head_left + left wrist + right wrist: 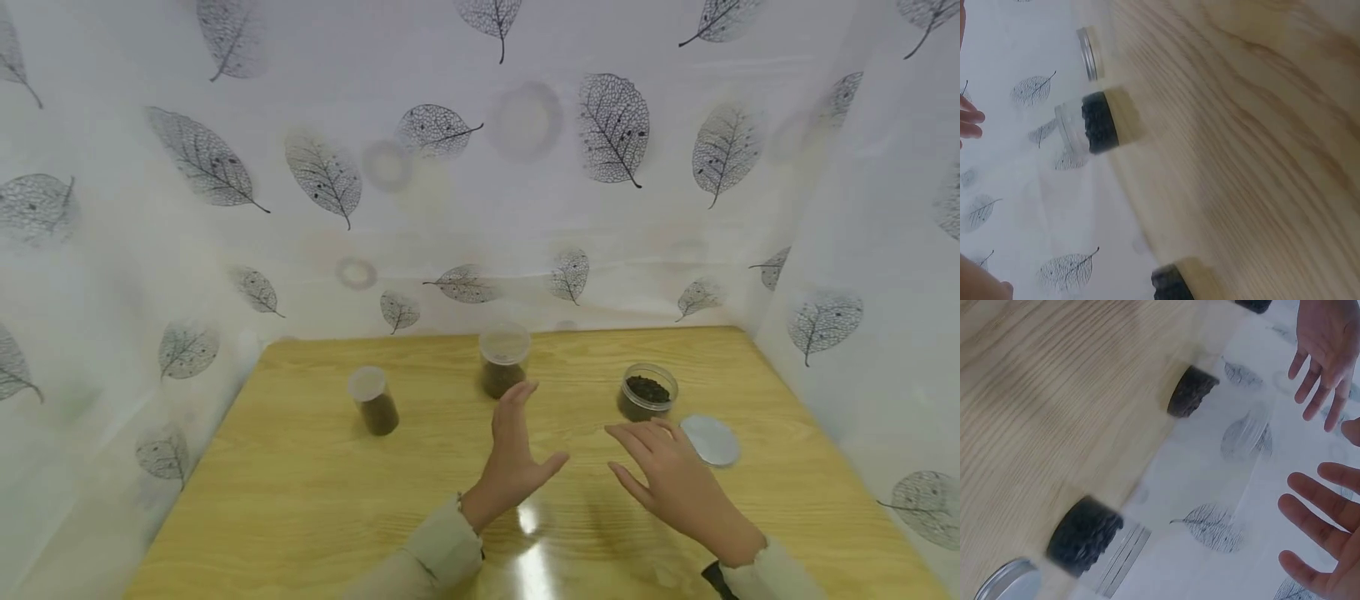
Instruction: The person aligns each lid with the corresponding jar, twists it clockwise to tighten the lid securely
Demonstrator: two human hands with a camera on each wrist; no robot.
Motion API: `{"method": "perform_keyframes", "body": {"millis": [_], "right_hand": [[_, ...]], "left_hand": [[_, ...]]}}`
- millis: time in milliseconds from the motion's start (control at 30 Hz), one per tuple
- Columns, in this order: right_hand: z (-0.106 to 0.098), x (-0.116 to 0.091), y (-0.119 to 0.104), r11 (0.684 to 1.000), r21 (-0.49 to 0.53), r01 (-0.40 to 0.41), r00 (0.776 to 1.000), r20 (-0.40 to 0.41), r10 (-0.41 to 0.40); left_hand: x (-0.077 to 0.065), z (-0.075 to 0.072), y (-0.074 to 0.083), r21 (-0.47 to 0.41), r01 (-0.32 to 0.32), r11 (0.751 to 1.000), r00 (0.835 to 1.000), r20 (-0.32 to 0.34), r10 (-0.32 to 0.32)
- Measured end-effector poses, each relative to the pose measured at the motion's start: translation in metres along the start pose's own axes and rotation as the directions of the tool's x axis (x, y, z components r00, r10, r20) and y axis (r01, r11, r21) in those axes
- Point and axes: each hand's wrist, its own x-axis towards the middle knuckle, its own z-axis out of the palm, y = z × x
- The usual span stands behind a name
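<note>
My left hand (pixel 513 462) hovers over the middle of the table, fingers straight and thumb spread, holding nothing. Just beyond its fingertips stands a clear jar (pixel 501 377) with dark contents. To the right, my right hand (pixel 671 475) is also raised with loosely extended fingers and an empty palm. Beyond its fingers is an uncapped clear jar (pixel 645 398), partly filled with dark granules. A round silver lid (pixel 710 440) lies beside that jar; in the right wrist view the lid (pixel 1011 584) shows a metallic rim. Farther left stands a narrower jar (pixel 378 410) with dark contents and a pale top.
The wood-grain table (pixel 300 517) carries all the jars. A pale curtain (pixel 420 225) printed with skeleton leaves hangs along its back edge and both sides.
</note>
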Motion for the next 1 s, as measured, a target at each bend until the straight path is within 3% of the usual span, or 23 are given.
{"method": "perform_keyframes", "body": {"millis": [200,500,800,1000], "right_hand": [[-0.003,-0.012,0.025,1.0,-0.011,0.011,1.0,0.0,-0.011],[-0.005,-0.027,0.056,0.999,0.004,0.032,0.999,0.04,-0.032],[-0.006,-0.04,0.073,1.0,0.004,-0.012,0.999,0.053,0.011],[-0.005,-0.043,0.084,1.0,-0.002,-0.01,1.0,0.021,0.01]], "left_hand": [[0.017,0.023,-0.001,-0.044,0.094,0.995,0.993,0.079,-0.09],[0.039,0.051,-0.001,-0.134,0.265,0.955,0.954,0.183,-0.239],[0.057,0.069,0.002,-0.175,0.343,0.923,0.923,0.244,-0.296],[0.066,0.085,0.0,-0.152,0.351,0.924,0.921,0.236,-0.311]]}}
